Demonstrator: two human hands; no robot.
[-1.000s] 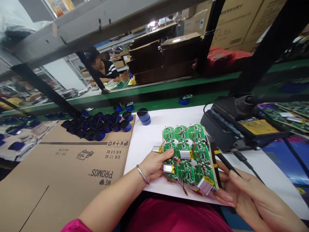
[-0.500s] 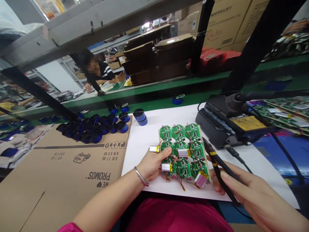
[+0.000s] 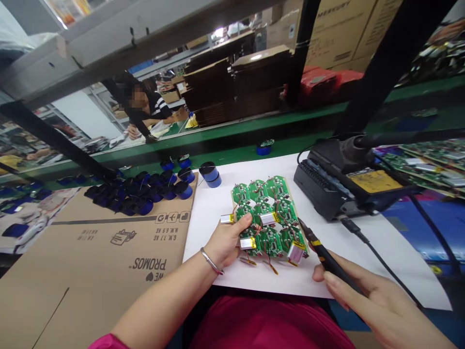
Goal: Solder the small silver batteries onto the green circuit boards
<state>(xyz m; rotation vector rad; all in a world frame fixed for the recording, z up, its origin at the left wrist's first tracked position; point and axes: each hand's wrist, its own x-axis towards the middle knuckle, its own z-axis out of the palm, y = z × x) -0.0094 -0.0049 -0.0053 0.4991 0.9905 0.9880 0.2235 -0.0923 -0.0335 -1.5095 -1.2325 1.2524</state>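
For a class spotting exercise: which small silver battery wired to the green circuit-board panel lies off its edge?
The pouch battery beyond the panel's left edge, beside the left hand; the other three lie on the panel.

The green circuit-board panel [image 3: 267, 213] is found shifted up the white sheet [image 3: 218, 242] and turned slightly. The soldering iron [image 3: 325, 257] is held lower and flatter by the right hand [image 3: 366, 300], with the tip brought just beside the panel's edge.

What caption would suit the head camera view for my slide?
Left hand rests on a green circuit-board panel with small batteries; right hand holds a soldering iron.
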